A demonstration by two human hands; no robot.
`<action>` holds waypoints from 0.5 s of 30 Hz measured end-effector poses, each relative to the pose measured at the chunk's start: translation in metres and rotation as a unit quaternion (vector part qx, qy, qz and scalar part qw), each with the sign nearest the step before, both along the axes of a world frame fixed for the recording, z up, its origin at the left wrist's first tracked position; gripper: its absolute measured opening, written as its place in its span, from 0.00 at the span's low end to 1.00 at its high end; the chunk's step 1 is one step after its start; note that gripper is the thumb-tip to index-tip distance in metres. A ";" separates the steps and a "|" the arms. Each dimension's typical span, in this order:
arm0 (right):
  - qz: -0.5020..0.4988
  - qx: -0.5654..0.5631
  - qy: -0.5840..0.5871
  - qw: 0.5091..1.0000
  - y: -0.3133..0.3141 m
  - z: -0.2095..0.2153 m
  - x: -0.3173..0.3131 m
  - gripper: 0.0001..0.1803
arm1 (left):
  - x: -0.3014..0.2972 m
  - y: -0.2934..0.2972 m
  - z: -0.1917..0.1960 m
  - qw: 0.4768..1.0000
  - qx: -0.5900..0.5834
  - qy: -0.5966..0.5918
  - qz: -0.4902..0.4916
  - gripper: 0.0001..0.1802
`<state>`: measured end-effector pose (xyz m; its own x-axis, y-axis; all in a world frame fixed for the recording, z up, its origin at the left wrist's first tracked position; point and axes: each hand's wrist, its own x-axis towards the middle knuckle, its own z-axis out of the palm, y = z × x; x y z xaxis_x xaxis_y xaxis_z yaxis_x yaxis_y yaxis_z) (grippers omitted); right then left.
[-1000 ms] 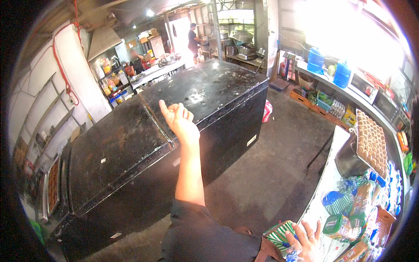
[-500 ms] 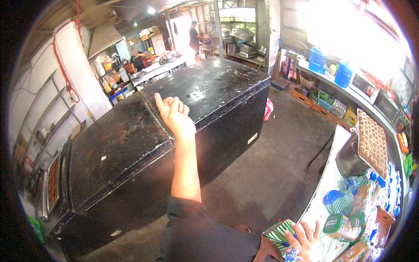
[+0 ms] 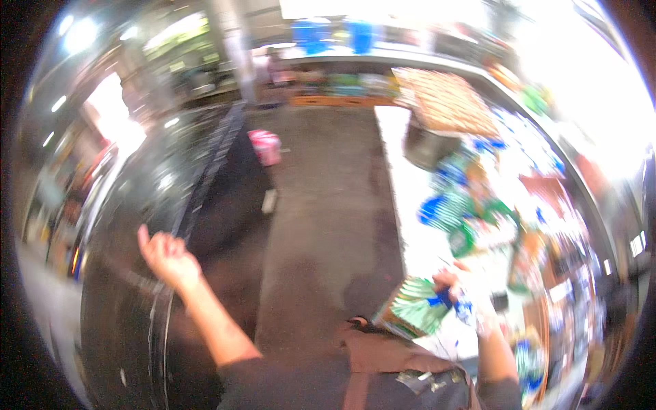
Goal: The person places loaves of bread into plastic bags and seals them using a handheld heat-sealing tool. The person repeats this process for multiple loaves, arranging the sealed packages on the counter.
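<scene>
My left hand (image 3: 171, 258) hangs over the black lid of a chest freezer (image 3: 147, 181), one finger stretched out and the others loosely curled, with nothing in it. At the near edge of the white table (image 3: 404, 225), my right hand (image 3: 456, 281) is closed on the end of a green-and-white striped bread bag (image 3: 412, 307). The bag lies slanted at the table edge. Motion blurs the fingers, and a blue patch shows beside them. Beyond it lie several more wrapped bread packs (image 3: 482, 229) with green, blue and clear film.
A stack of egg trays (image 3: 444, 99) rests over a dark pot (image 3: 430, 147) farther along the table. Grey floor (image 3: 328, 205) runs between freezer and table. A pink-and-white bag (image 3: 265, 145) sits by the freezer's far corner. Blue water jugs (image 3: 312, 35) stand on the back counter.
My view has swung right, bringing the table closer to the middle. My left hand now appears farther left, still over the freezer. My right hand's fingers have gone from spread to closed on the bag.
</scene>
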<state>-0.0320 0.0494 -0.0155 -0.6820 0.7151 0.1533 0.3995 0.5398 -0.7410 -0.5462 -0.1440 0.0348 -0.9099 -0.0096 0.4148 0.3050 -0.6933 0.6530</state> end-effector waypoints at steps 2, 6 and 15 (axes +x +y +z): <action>-0.024 -0.145 0.182 0.972 -0.008 0.017 0.018 0.23 | 0.004 0.023 -0.034 0.997 -0.039 -0.058 -0.036 0.28; -0.121 -0.076 0.273 0.951 -0.027 0.081 0.050 0.30 | 0.023 0.096 -0.090 0.973 -0.137 -0.148 -0.109 0.22; -0.365 0.325 0.305 0.817 -0.094 0.156 0.120 0.33 | 0.247 0.234 -0.193 0.711 -0.391 -0.134 -0.569 0.26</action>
